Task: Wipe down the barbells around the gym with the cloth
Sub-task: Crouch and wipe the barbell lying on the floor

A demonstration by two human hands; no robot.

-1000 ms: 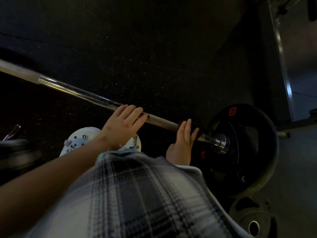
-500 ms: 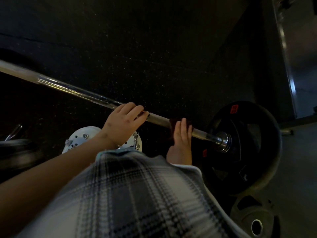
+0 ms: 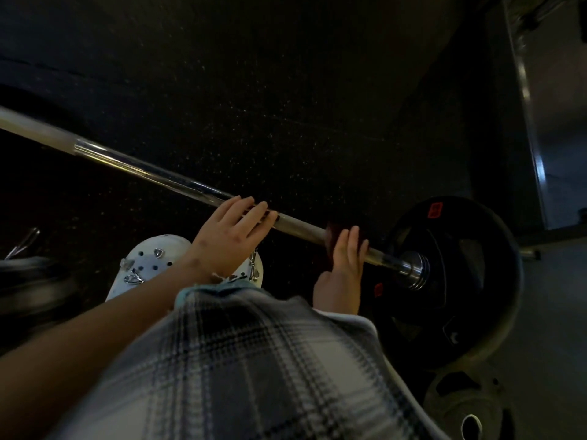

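The left hand (image 3: 232, 239) is resting on the barbell (image 3: 152, 176), fingers lying straight and close together across it. The right hand (image 3: 341, 271) is holding a dark red cloth (image 3: 332, 232) on the bar near the weight plate (image 3: 495, 296), fingers pressed together, curling over it.

Left hand (image 3: 228, 236) on barbell (image 3: 152, 173); right hand (image 3: 341, 271) grips cloth (image 3: 333, 238).

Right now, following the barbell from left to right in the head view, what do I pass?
Bare barbell shaft → left hand resting on it → short bare stretch → cloth under the right hand → steel collar → black weight plate.
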